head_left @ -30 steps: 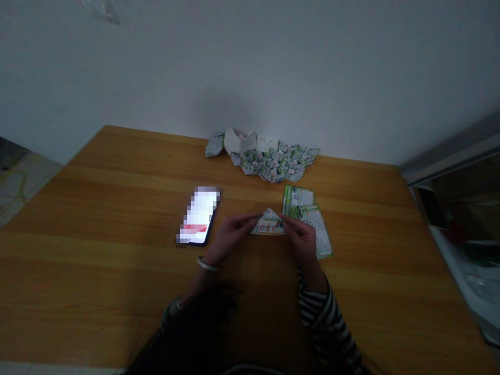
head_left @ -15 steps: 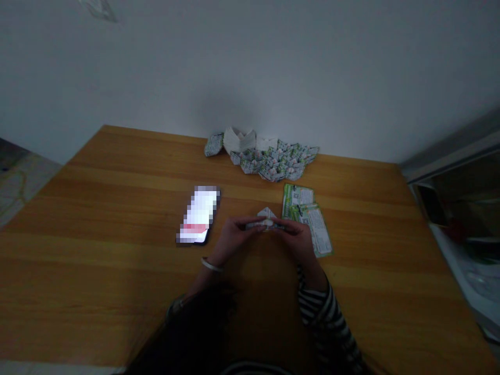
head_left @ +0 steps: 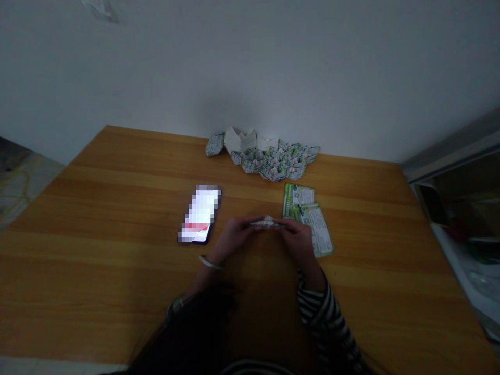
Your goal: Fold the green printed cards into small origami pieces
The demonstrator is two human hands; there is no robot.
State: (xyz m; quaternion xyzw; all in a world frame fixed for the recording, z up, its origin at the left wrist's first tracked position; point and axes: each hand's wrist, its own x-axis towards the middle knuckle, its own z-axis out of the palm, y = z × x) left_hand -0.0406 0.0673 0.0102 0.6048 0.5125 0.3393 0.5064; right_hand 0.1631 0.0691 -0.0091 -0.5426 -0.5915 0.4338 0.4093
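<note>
A small piece of folded printed paper (head_left: 267, 222) is held between my two hands above the wooden table. My left hand (head_left: 235, 233) pinches its left end, and my right hand (head_left: 296, 235) pinches the right end. The paper appears thin and nearly edge-on, with its underside hidden. Just beyond and partly behind my right hand lie two green-and-white printed leaflets (head_left: 318, 229), one overlapping the other. Left of my left hand rests a phone (head_left: 202, 211) with a bright, pixelated screen.
Against the wall at the table's back sits a heap of folded paper pieces (head_left: 281, 160), with white folded paper (head_left: 239, 140) at its left. On the right stands a shelf-like unit with a dark phone-shaped object (head_left: 431, 204). The wooden table (head_left: 117, 208) spreads on both sides.
The folded paper has tipped, so its pointed top face, visible before, now shows as a thin edge. Both hands keep their hold in nearly the same place.
</note>
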